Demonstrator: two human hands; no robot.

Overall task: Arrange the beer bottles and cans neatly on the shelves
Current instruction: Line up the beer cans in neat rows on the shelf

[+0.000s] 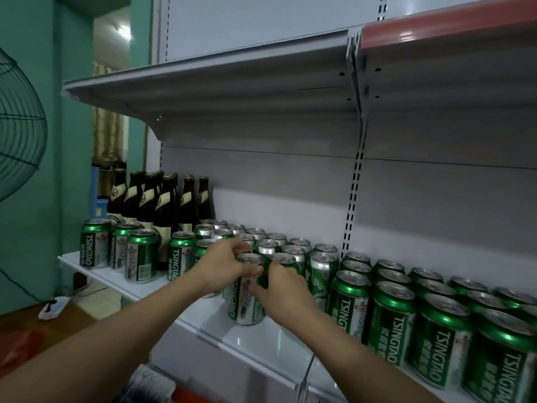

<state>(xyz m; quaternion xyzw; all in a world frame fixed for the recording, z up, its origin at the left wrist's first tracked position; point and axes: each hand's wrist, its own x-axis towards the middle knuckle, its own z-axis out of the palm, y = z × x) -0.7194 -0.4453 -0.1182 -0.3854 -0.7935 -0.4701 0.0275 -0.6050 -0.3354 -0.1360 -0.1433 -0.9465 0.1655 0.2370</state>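
Both hands on one can at the shelf's front edge.
Left hand and right hand grip the can on the shelf; probably light, slick, dentable, best held mid-wall.

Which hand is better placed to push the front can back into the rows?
The right hand, probably. It grips the front can low on its side facing the person, so it can push back. The left hand wraps the can's top, among the other cans.
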